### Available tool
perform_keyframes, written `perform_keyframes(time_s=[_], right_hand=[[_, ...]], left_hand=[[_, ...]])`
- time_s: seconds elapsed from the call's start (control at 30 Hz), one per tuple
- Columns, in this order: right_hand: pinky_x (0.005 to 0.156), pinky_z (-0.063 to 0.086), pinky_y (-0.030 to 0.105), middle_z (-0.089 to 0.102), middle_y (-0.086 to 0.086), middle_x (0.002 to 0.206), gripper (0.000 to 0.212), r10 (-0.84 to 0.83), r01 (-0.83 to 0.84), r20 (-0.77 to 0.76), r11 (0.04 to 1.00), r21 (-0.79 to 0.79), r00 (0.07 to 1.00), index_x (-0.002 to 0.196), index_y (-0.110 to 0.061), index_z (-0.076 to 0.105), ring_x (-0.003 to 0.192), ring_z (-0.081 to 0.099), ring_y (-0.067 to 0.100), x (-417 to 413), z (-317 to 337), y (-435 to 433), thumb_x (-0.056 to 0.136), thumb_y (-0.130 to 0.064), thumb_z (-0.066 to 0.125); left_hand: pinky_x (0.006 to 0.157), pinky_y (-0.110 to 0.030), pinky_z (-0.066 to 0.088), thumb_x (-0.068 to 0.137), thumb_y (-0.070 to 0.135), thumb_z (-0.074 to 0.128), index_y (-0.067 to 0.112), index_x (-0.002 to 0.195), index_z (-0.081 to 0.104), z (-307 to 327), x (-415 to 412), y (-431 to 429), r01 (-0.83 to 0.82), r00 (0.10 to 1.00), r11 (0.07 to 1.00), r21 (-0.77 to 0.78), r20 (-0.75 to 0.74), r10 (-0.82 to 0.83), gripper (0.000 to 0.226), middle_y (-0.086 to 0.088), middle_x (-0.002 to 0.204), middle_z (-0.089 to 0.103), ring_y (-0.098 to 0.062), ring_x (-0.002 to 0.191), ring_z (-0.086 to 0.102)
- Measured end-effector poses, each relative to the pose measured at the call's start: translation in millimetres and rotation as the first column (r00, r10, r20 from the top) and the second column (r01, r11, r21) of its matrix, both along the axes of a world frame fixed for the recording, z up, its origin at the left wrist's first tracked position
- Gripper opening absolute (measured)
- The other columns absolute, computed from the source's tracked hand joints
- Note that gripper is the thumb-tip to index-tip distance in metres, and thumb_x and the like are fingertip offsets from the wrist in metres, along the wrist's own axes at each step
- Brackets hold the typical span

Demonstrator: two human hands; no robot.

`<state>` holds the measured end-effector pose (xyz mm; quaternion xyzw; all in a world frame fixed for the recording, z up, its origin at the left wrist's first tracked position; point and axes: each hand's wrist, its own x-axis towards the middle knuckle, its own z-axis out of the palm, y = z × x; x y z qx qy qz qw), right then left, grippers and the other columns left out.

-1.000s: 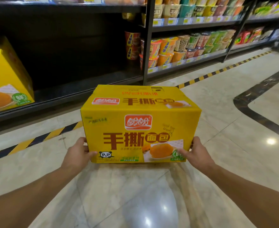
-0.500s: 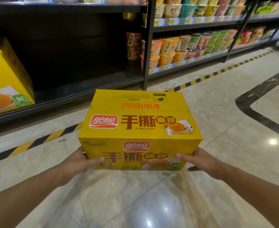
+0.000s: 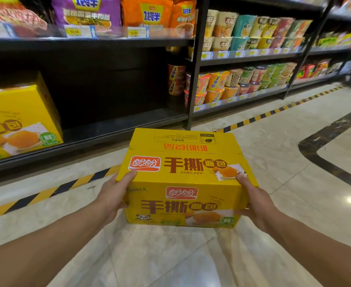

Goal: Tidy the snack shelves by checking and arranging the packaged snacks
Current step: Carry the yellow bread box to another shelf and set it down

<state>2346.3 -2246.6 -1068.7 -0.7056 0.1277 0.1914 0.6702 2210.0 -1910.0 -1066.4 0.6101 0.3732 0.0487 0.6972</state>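
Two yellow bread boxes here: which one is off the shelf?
The centre box, held above the floor between the left grip and right grip, thumbs on top. The other box sits on the bottom shelf at left.

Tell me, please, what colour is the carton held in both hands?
The carton is bright yellow with brown lettering and red-and-white logos; the head view shows it.

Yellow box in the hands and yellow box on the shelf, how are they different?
The left hand and right hand hold the near yellow cardboard box; the far yellow cardboard box sits on the black shelf. The near box shows whole; the far box is cropped. Both show the same bread picture.
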Motion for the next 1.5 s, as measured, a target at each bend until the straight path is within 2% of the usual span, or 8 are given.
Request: perform_keyframes(time_s=[0.17,0.37,0.63,0.8,1.1,1.23,1.37,1.5], right_hand=[[0.082,0.062,0.059,0.071,0.009,0.109,0.039,-0.018,0.019,0.034,0.999,-0.032,0.999,0.113,-0.016,0.065,0.101,0.071,0.032,7.3,15.1,11.7,0.093,-0.049,0.073],[0.075,0.062,0.052,0.069,0.007,0.106,0.038,-0.013,0.014,0.107,1.0,-0.007,0.994,0.113,-0.014,0.064,0.093,0.069,0.027,18.7,44.1,60.3,0.095,-0.046,0.072],[0.087,0.061,0.061,0.067,0.002,0.106,0.027,-0.032,0.027,0.161,0.999,0.033,0.986,0.103,-0.021,0.063,0.094,0.067,0.023,42.7,65.1,146.1,0.096,-0.045,0.072],[0.083,0.062,0.065,0.063,0.009,0.128,0.055,-0.117,0.124,0.148,0.991,-0.044,0.982,0.129,-0.014,0.061,0.118,0.062,0.037,70.4,89.8,178.3,0.09,-0.05,0.077],[0.084,0.06,0.067,0.06,0.009,0.13,0.058,-0.031,0.039,0.172,0.998,-0.044,0.985,0.128,-0.013,0.057,0.118,0.061,0.037,140.3,154.3,210.8,0.09,-0.051,0.077],[0.086,0.059,0.068,0.062,0.009,0.133,0.055,0.003,0.0,0.186,1.0,-0.014,0.983,0.125,-0.018,0.058,0.118,0.063,0.035,179.7,151.7,234.6,0.089,-0.053,0.077],[0.091,0.058,0.067,0.062,0.001,0.118,0.046,0.087,-0.086,0.139,0.996,-0.012,0.986,0.119,-0.02,0.058,0.116,0.062,0.035,220.8,134.5,262.3,0.091,-0.052,0.075],[0.088,0.06,0.065,0.067,-0.001,0.113,0.046,0.191,-0.188,0.103,0.982,-0.032,0.976,0.115,-0.023,0.064,0.109,0.066,0.032,262.1,111.5,290.6,0.087,-0.058,0.077]], left_hand=[[0.106,-0.067,0.049,0.097,0.053,0.067,0.035,0.141,0.059,12.0,-6.1,7.6,-0.038,0.999,0.999,0.026,0.035,0.037,0.048,0.001,0.127,0.067,-0.024,0.112,0.06],[0.103,-0.064,0.052,0.098,0.052,0.067,0.035,0.132,0.06,31.8,-2.0,41.0,-0.129,0.987,0.989,0.072,0.11,0.12,0.038,0.005,0.114,0.07,-0.021,0.103,0.066],[0.098,-0.062,0.054,0.098,0.051,0.067,0.035,0.136,0.065,54.0,15.1,117.2,-0.198,0.968,0.974,0.112,0.179,0.176,0.041,0.008,0.113,0.072,-0.025,0.11,0.067],[0.094,-0.057,0.054,0.101,0.054,0.063,0.044,0.125,0.067,77.7,27.3,148.2,-0.126,0.976,0.987,0.105,0.193,0.104,0.027,0.014,0.111,0.072,-0.016,0.1,0.068],[0.1,-0.063,0.054,0.1,0.053,0.063,0.046,0.122,0.069,126.0,67.8,172.9,-0.178,0.963,0.979,0.1,0.223,0.152,0.023,0.015,0.111,0.076,-0.019,0.108,0.072],[0.1,-0.067,0.053,0.1,0.051,0.064,0.042,0.129,0.068,129.4,97.3,182.5,-0.254,0.95,0.962,0.098,0.21,0.229,0.031,0.013,0.117,0.075,-0.023,0.113,0.07],[0.099,-0.066,0.054,0.101,0.049,0.065,0.037,0.132,0.067,124.2,124.1,198.0,-0.328,0.931,0.936,0.125,0.211,0.298,0.033,0.011,0.114,0.075,-0.021,0.107,0.071],[0.099,-0.067,0.053,0.101,0.05,0.064,0.04,0.12,0.068,110.1,144.1,212.8,-0.371,0.924,0.921,0.118,0.148,0.353,0.022,0.01,0.113,0.074,-0.021,0.104,0.071]])
